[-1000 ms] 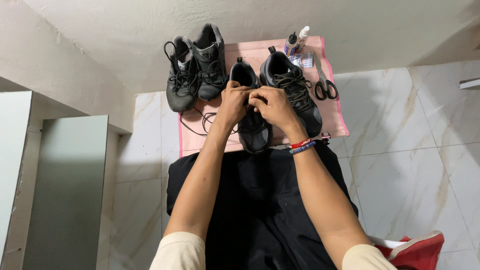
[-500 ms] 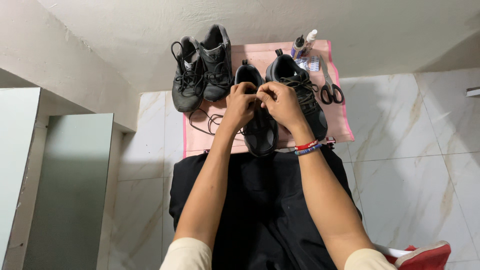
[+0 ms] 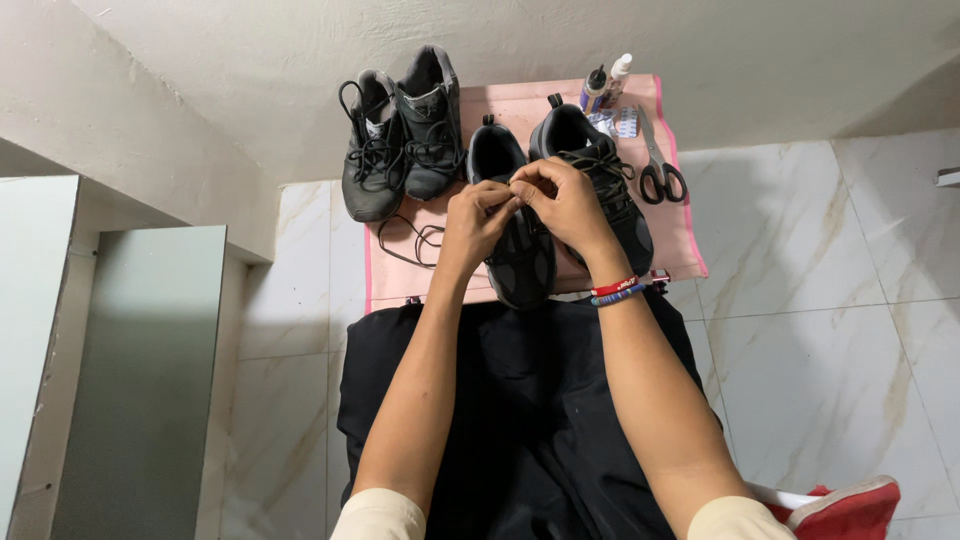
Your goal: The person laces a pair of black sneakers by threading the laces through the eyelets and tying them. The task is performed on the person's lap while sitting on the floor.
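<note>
Head view: four black shoes (image 3: pixel 520 230), one scissors (image 3: pixel 657 165), two bottles (image 3: pixel 604 85).

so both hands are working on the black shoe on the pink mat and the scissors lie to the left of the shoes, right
Not quite: the scissors lie to the right of the shoes, at the pink mat's right edge. The head view shows it. Both the left hand and right hand are indeed at the black shoe.

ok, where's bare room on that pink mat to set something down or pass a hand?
Free: the mat's far strip between the left shoe pair and the small bottles; also the near right corner below the scissors. Crowded: the middle, where left hand and right hand meet over the unlaced shoe, loose lace alongside.
</note>
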